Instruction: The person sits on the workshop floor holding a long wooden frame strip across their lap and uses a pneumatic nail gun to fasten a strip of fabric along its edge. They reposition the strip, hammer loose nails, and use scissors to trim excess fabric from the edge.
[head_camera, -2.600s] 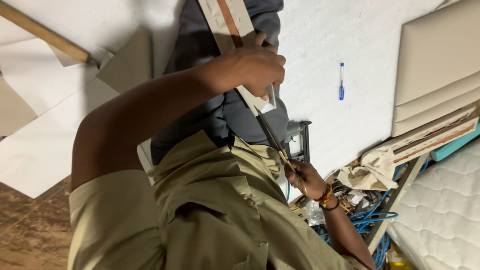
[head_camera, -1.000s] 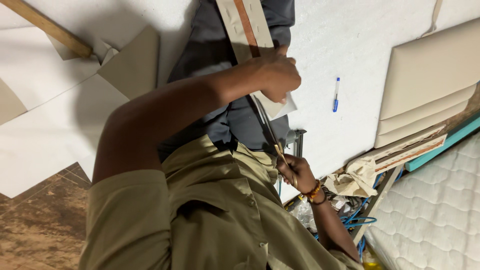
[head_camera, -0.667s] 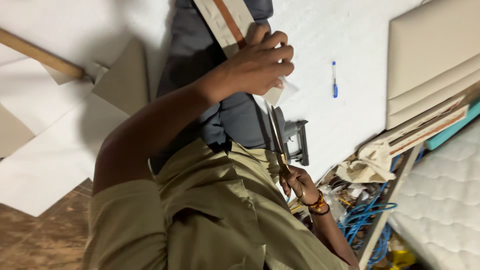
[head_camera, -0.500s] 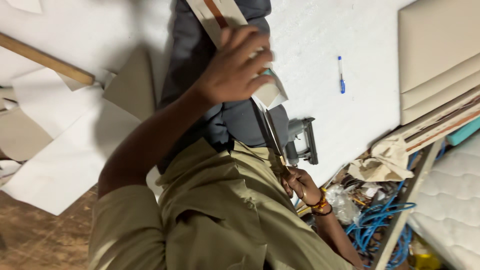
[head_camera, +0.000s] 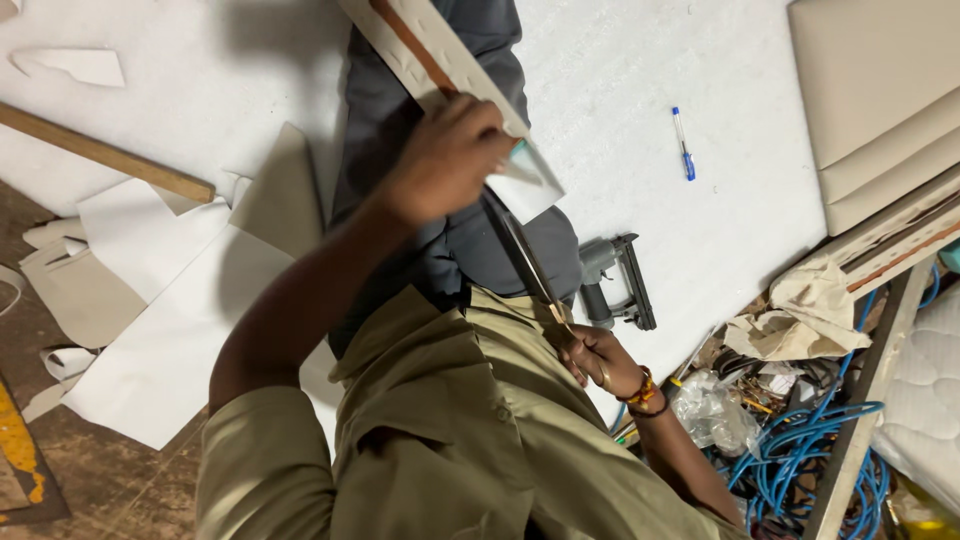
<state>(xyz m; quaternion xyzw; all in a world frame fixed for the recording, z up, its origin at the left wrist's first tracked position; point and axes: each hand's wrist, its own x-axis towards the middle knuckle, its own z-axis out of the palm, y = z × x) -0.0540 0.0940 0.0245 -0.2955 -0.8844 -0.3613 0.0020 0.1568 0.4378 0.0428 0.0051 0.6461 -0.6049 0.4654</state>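
Over the lap, the left hand (head_camera: 450, 160) grips a padded strip (head_camera: 440, 75) while the right hand (head_camera: 598, 362) is closed on scissors (head_camera: 525, 260) cutting its end. Nearby on the white surface (head_camera: 650, 60) lie a stapler (head_camera: 615, 285) and pen (head_camera: 683, 144).

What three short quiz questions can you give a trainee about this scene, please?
1. Multiple choice: what does the right hand hold? A) a hammer B) scissors C) a brush
2. True or false: the blue pen lies on the white sheet, apart from both hands.
3. Fill in: the left hand grips a beige ___ with a brown stripe.

Key: 1 B; 2 true; 3 strip.
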